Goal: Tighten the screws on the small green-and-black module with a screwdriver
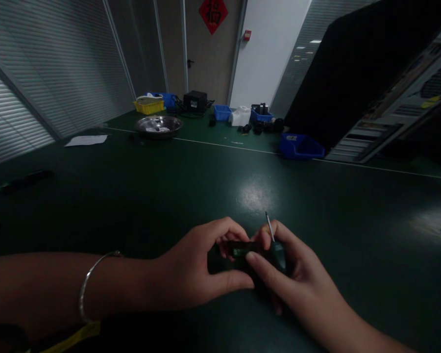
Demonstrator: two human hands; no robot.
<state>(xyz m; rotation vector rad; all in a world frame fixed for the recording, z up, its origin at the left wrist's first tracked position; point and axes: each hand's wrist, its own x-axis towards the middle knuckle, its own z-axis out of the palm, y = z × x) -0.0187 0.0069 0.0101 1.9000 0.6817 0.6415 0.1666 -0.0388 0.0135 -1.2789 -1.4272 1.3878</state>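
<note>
Just above the near part of the table, both hands meet around a small dark object with a green patch (238,252); its kind is too dark to make out. My left hand (202,260) curves about its left side, fingers behind and thumb in front. With thumb and fingers, my right hand (297,264) grips the object's right end. Tucked in that same hand is a screwdriver (278,255) with a dark green handle, its thin metal shaft pointing up and away. The lower side of the object is hidden in shadow.
On the dark green table (213,181), a steel bowl (159,128) with pale items stands at the far left, near a paper sheet (86,140). A blue bin (301,147) sits far right beside a large dark cabinet (353,68). A dark elongated item (25,180) lies left.
</note>
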